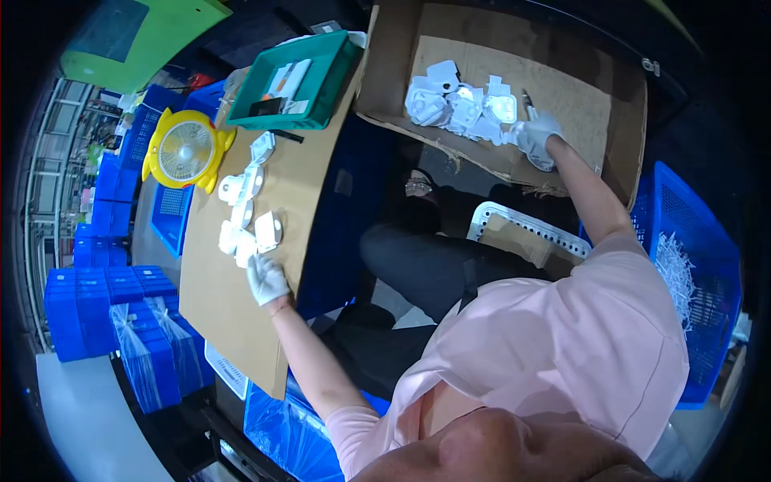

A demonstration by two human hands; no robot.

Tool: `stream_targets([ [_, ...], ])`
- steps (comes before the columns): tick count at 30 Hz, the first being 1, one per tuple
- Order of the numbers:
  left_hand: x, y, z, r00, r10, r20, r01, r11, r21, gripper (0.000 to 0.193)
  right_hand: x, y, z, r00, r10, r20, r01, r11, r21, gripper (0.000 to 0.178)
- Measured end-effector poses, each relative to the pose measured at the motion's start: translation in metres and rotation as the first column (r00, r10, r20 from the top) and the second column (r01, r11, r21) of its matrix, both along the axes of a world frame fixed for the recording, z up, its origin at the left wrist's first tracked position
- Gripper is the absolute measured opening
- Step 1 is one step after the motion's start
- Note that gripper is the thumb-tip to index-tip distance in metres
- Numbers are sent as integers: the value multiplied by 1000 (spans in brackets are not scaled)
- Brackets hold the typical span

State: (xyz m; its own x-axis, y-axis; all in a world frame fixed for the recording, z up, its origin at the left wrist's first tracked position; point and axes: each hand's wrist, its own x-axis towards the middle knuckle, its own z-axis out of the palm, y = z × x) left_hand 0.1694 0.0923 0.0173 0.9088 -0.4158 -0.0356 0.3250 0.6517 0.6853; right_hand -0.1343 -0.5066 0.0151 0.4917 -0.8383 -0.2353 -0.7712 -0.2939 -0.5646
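White-gloved left hand [267,279] outstretched beside parts [242,214], right hand [538,135] inside carton [506,58]

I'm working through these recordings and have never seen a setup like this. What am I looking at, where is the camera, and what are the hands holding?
There is no robot here, just a person in white gloves. The single picture comes from a wide fisheye camera on their head, looking down, so straight edges bend near the rim. The left hand is over the wooden table, at the near end of a row of white pieces. A green tray stands further back on that table. The right hand reaches into a cardboard box, beside a cluster of white parts. Whether either hand actually grips anything is unclear from this view.
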Motion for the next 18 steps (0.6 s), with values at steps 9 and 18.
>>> stream_targets([
  [9,-6,3,-6,997,25,67,-10,979,-202,34,-49,-52,-101,978,206,-20,-206,978,-13,39],
  [18,-87,-27,-9,997,73,0,-73,997,-7,30,-40,-22,-86,882,384,-274,-450,859,-243,34],
])
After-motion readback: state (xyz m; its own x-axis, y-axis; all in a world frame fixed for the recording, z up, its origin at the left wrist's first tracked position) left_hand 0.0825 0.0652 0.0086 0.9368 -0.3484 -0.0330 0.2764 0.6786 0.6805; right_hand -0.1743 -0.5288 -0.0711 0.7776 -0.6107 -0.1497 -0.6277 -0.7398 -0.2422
